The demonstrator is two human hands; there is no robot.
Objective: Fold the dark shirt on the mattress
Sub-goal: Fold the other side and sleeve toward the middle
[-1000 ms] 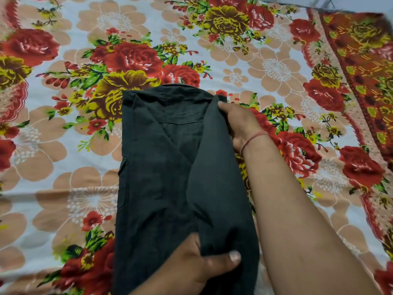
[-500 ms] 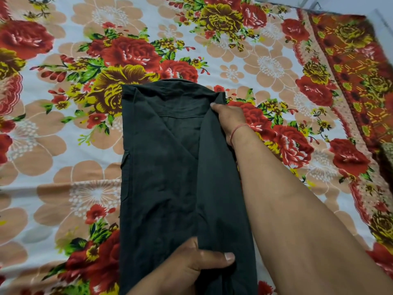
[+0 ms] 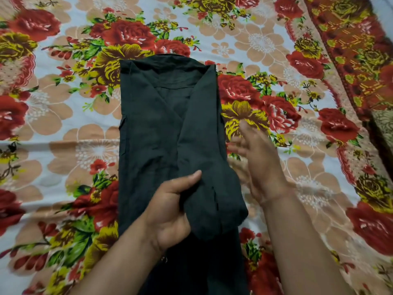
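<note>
Dark shirt [image 3: 168,133] lies on floral-sheeted mattress [image 3: 63,133], long axis running away from wearer, collar at far end. Left hand [image 3: 170,211] pinches folded sleeve cuff over shirt's near-right part, thumb on top. Right hand [image 3: 258,158], blurred, open, holds nothing, hovers just right of shirt's right edge. Judgement: left hand nearer; sleeve lay-down along long axis follows.

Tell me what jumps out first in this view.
The dark shirt lies as a long narrow strip down the middle of a loud floral bedsheet. The left hand pinches a folded layer near its lower end. The right hand, blurred and open, is just off its right edge.
</note>
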